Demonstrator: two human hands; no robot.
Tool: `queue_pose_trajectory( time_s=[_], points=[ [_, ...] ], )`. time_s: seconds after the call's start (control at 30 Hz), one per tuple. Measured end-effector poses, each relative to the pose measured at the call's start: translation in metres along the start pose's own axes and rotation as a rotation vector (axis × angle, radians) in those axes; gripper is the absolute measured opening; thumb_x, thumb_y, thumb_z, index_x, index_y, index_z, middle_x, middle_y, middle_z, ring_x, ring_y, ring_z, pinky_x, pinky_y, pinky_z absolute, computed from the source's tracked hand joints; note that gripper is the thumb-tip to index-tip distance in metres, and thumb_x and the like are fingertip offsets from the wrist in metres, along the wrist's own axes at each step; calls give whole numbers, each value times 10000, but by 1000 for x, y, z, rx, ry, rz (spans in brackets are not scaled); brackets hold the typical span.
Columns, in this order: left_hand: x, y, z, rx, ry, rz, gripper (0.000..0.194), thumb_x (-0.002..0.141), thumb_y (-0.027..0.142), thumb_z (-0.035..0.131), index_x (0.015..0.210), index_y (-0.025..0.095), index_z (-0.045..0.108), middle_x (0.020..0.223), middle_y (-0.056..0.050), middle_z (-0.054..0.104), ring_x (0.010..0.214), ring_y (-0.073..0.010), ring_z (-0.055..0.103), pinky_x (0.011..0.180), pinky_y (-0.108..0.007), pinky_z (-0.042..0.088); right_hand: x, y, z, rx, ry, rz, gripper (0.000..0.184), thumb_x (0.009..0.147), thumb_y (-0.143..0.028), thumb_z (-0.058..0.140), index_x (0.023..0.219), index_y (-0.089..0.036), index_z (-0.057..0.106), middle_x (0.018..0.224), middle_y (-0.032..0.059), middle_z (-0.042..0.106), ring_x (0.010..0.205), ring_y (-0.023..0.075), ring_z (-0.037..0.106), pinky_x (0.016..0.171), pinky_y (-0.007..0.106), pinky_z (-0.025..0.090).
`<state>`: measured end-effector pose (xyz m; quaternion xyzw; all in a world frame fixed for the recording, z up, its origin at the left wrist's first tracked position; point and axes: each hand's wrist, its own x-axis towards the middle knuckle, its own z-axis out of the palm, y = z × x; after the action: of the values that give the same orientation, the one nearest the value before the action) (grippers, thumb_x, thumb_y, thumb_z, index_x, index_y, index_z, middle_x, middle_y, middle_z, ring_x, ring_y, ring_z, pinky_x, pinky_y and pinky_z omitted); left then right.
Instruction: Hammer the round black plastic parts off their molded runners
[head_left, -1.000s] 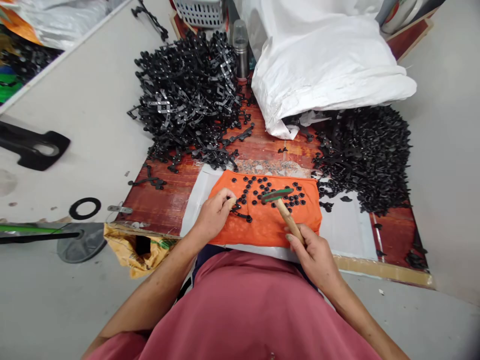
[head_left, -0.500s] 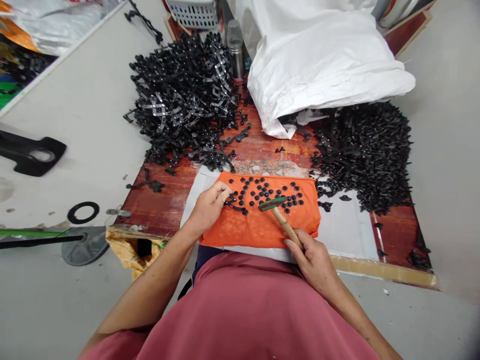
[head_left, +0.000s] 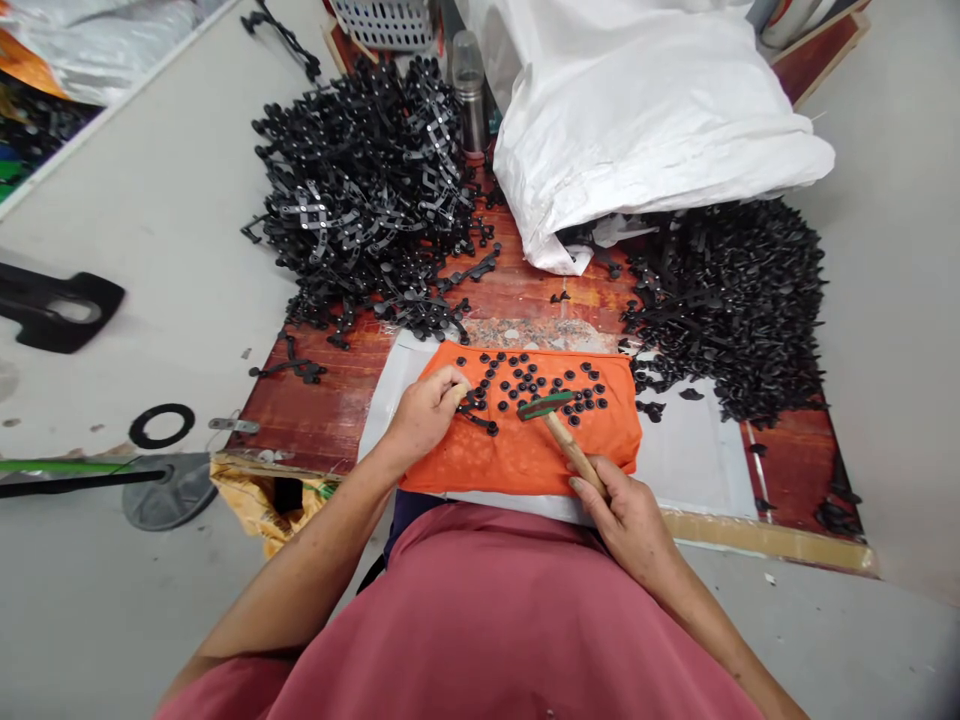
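An orange cloth (head_left: 525,450) lies in front of me, dotted with several small black round caps (head_left: 532,380). My left hand (head_left: 420,415) rests on the cloth's left side, fingers pinched on a black strap piece (head_left: 478,410). My right hand (head_left: 630,520) is closed round the wooden handle of a small hammer (head_left: 559,425), whose green head lies low over the caps near the cloth's middle.
A large heap of black linked pieces (head_left: 367,190) sits at the back left, another heap of black parts (head_left: 735,300) at the right. A white sack (head_left: 645,110) and a metal flask (head_left: 471,95) stand behind. A yellow bag (head_left: 262,495) lies left of my knee.
The hammer head has dropped a little toward the cloth since the earliest frame. My left hand has shifted slightly on the black piece. The view has drifted a bit.
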<state>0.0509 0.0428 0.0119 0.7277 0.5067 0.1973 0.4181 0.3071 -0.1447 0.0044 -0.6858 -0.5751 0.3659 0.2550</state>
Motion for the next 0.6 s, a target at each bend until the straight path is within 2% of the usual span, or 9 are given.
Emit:
queue_pose_trajectory(
  time_s=[0.07,0.17,0.23,0.3,0.47,0.6],
  points=[
    [0,3,0,-2,9,-12,209,929,350,473,820,205,577,711,34,542,687,-142,506,686,-273,378,0,-3,-3,-14,-21,-6,288,1048,-442,459,1018,-220,639,695,-22,625,609,166,610,598,262,452],
    [-1,10,1,40,34,-20,199,928,337,486,824,207,595,694,34,567,666,-142,518,678,-269,379,3,-13,-11,-71,-51,-33,332,1063,-411,427,1236,-224,640,879,40,751,726,205,702,675,299,521],
    [-2,15,1,84,54,-12,182,924,316,491,828,210,605,687,34,579,658,-143,525,678,-270,381,9,-21,-17,-133,-33,-73,416,1065,-371,415,1428,-231,563,1087,92,778,868,237,743,761,339,557],
    [-3,18,1,110,65,-6,175,922,305,493,827,212,607,685,33,585,657,-146,529,677,-272,380,17,-30,-21,-210,-14,-117,495,1061,-335,412,1544,-246,469,1167,110,770,929,252,749,795,359,570],
    [-2,14,0,81,40,-33,178,916,313,487,818,208,593,679,32,557,651,-146,504,649,-271,355,41,-49,-26,-402,2,-226,568,1046,-293,429,1612,-300,381,895,51,765,704,227,706,626,313,528],
    [0,7,0,58,17,-26,144,910,294,479,839,211,572,659,44,512,645,-142,478,635,-264,336,52,-55,-21,-404,39,-304,563,1060,-294,413,1621,-289,368,915,61,748,719,202,689,667,293,527]
  ],
)
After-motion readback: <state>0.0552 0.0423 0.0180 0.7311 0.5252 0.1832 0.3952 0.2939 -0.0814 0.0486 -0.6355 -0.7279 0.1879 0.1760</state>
